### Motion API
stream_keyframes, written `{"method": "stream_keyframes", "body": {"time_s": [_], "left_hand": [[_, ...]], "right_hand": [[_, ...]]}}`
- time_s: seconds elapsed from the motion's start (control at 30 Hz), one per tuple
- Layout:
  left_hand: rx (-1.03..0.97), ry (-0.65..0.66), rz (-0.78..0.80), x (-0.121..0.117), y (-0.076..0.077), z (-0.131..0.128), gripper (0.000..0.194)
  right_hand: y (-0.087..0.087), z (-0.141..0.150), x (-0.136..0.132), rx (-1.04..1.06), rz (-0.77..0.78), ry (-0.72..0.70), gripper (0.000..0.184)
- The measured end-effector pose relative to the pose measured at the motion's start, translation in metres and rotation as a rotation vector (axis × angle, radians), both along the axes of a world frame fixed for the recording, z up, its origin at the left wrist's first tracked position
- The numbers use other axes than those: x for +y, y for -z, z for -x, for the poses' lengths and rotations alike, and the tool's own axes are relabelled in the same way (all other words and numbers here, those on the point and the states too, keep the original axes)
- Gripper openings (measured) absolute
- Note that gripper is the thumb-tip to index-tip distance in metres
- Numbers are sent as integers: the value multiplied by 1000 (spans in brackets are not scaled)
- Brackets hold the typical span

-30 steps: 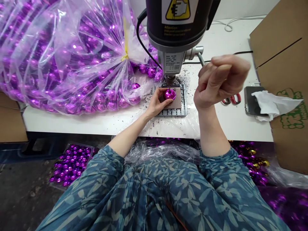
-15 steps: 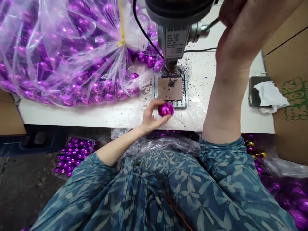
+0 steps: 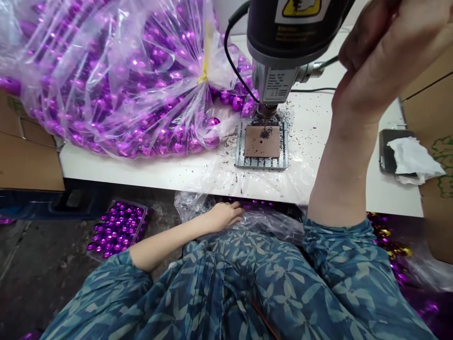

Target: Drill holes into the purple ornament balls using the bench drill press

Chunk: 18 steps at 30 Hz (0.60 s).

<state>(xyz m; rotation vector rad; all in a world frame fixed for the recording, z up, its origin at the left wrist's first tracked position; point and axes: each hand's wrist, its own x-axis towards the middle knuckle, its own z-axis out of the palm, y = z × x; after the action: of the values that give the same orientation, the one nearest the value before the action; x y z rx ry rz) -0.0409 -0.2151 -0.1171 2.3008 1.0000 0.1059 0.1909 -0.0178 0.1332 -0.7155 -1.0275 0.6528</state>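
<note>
My right hand [image 3: 382, 61] is closed around the lever [image 3: 329, 61] of a bench drill press [image 3: 276, 85], at the upper right. Below the chuck, a brown square plate [image 3: 262, 147] with a small hole lies on the slotted metal base [image 3: 260, 163]. Dark shavings are scattered over both. My left hand [image 3: 228, 215] is low, at the table's front edge, over a clear plastic bag [image 3: 276, 221] on my lap. Its fingers are stretched out into the bag's opening, where purple balls show. No ball is visible in that hand.
A large tied clear bag [image 3: 141, 108] of shiny purple balls fills the table's left side. A clear tray [image 3: 120, 226] of purple balls sits below on the left. At the right lie a dark box [image 3: 386, 151] with white tissue [image 3: 412, 156] and cardboard boxes [image 3: 430, 104].
My left hand has moved down from in front of the drill base to the lap bag, and the purple ball it held is out of sight. My right hand stays on the lever. The view has shifted.
</note>
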Motion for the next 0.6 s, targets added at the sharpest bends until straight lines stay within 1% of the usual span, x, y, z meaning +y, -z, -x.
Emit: {"method": "stream_keyframes", "body": {"time_s": [0.03,0.07,0.1,0.13,0.17,0.2,0.23,0.27,0.3,0.33,0.37,0.43,0.47,0.5,0.53,0.57,0.6], "left_hand": [[-120,46,4,12,-19,-1,29],[-263,31,-21,29,-37,0,27],[-399,-34,-84,51,-54,2,28],[-501,-143,-190,78,-68,5,29],[-566,-233,-298,108,-79,9,30],[-591,-317,-372,140,-86,14,31],[-575,-375,-414,172,-89,19,32],[-513,-410,-429,202,-88,24,33],[-416,-444,-421,228,-85,29,32],[-294,-476,-401,250,-81,32,30],[-157,-497,-384,266,-75,35,27],[105,-512,-358,282,-65,37,18],[199,-508,-359,284,-62,37,14],[249,-505,-369,283,-60,37,10],[245,-509,-385,280,-60,37,8],[182,-521,-404,276,-62,37,8],[67,-538,-422,270,-65,37,10]], "right_hand": [[3,-1,5,-9,-72,48,34],[6,-1,10,-18,-143,84,31],[9,-2,15,-17,-201,97,27],[11,-2,19,-1,-240,87,23],[13,-2,21,21,-272,74,20],[14,-2,23,38,-296,64,26],[14,-1,24,48,-312,60,37],[14,-1,24,55,-321,63,48],[14,0,24,54,-324,65,56],[13,0,23,57,-331,65,59],[12,1,23,65,-343,60,59],[10,1,21,75,-363,37,57],[9,2,20,79,-365,30,57],[8,2,19,78,-359,28,58],[7,2,17,70,-347,28,58],[6,2,16,55,-329,30,58],[6,3,14,46,-321,41,57]]}}
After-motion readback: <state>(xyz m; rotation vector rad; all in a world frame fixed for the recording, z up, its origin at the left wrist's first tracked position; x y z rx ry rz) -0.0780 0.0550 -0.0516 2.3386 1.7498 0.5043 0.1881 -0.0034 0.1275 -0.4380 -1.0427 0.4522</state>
